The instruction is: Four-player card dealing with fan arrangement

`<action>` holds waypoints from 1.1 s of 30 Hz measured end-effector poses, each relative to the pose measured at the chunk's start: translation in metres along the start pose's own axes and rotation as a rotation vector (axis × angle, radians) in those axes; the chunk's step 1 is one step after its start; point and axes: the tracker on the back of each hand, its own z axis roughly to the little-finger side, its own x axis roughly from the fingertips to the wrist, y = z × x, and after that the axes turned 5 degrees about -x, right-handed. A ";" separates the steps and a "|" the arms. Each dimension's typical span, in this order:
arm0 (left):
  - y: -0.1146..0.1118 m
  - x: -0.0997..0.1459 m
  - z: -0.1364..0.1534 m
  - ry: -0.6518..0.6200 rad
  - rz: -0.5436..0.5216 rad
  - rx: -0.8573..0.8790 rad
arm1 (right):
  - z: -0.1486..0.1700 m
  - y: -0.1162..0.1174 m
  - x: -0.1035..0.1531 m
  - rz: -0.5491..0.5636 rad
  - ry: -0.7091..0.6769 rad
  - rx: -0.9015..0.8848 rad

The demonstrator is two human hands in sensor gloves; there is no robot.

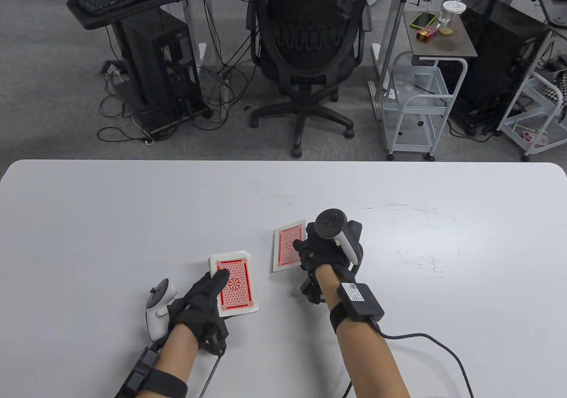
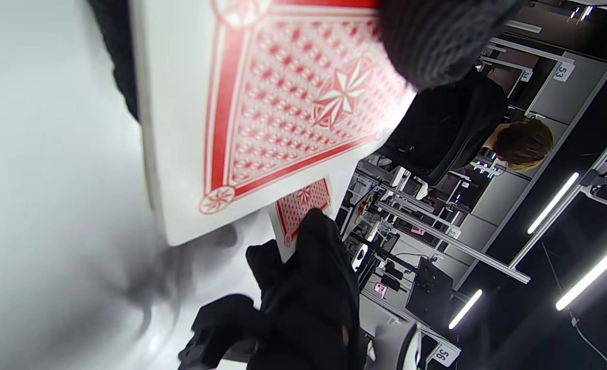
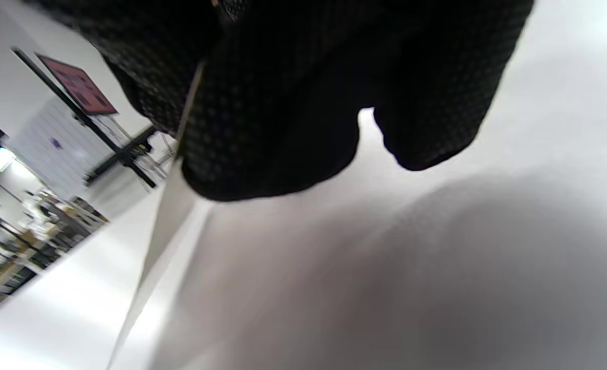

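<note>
1. Far left, near the front edge of the white tabletop [image 1: 133, 212]: the left hand [image 1: 199, 302] in its black sensor glove, with a white tracker [image 1: 157, 309] strapped on its outer side. It holds a red-backed deck of playing cards [image 1: 234, 285], face down, thumb lying over the deck's near-left corner. So it's wrapped around the deck, not spread.

2. The left wrist view is pretty much filled by that deck [image 2: 283, 103]. You get the red star pattern with a white border, and a gloved fingertip [image 2: 437, 41] over the top card's upper corner.

3. Just right of the deck, a bit farther up the table, is one single red-backed card [image 1: 289, 247]. The right hand [image 1: 325, 249] pinches it along its right side. The card looks slightly tilted; can't tell whether its far edge touches the table.

4. The right hand has a black tracker [image 1: 332, 225] on its back and a black box on a wrist strap [image 1: 359, 300] with a cable trailing off.

5. In the right wrist view the card [image 3: 165, 241] shows edge-on as a thin pale sliver, clamped between dark gloved fingers [image 3: 283, 103] above the table.
</note>
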 end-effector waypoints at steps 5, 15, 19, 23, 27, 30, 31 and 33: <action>0.002 -0.003 0.001 0.013 -0.005 -0.023 | -0.011 0.010 -0.014 0.076 0.057 0.299; 0.001 -0.006 0.003 0.007 0.000 -0.031 | -0.016 -0.009 0.007 0.035 0.025 0.248; -0.005 -0.007 0.003 -0.008 0.018 -0.020 | -0.028 -0.006 0.040 -0.164 -0.169 -0.067; -0.014 -0.005 0.002 -0.033 0.030 -0.024 | -0.036 0.020 0.075 -0.429 -0.293 -0.243; -0.023 -0.003 0.006 -0.048 0.042 -0.004 | -0.035 0.037 0.093 -0.349 -0.279 -0.175; -0.025 -0.001 0.013 -0.043 0.024 -0.019 | -0.030 0.035 0.098 -0.295 -0.228 -0.196; -0.027 -0.001 0.014 -0.035 0.042 0.010 | -0.028 0.033 0.099 -0.273 -0.221 -0.199; -0.028 -0.003 0.015 -0.037 0.060 0.035 | -0.025 0.029 0.099 -0.220 -0.213 -0.256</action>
